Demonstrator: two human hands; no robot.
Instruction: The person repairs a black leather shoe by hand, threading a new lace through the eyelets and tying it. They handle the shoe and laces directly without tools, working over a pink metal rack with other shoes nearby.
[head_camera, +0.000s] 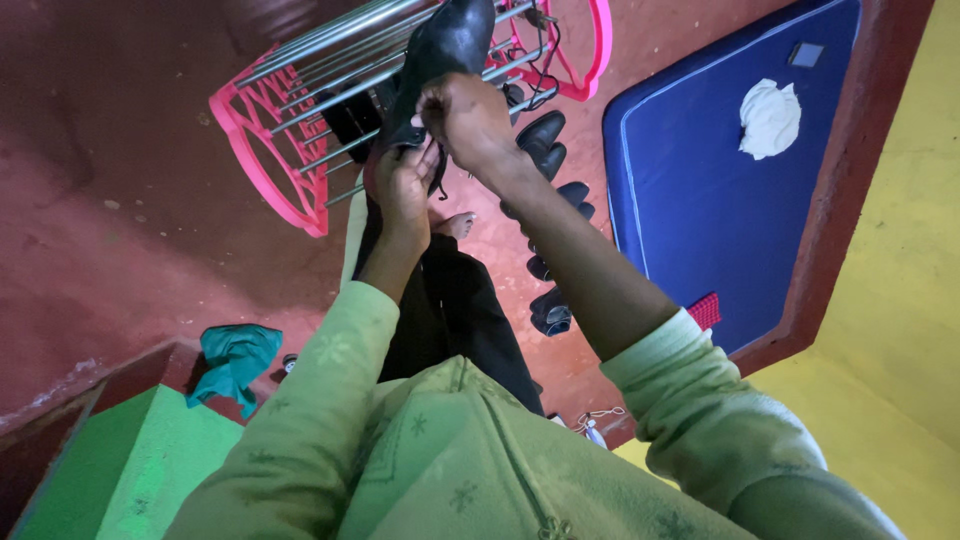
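Standing over the red floor (130, 230), the person grips a glossy black shoe (445, 50), toe pointing away, with the left hand (400, 185) clamped on its near end from below and the right hand (468, 120) closed on it just above, the two hands touching. The pink rack (265, 130) with metal rods lies just beyond it, and more dark shoes (545, 150) sit in a row on the floor to the right. The shoe's tip is cut off at the top edge, and what the rack holds is too dark to make out.
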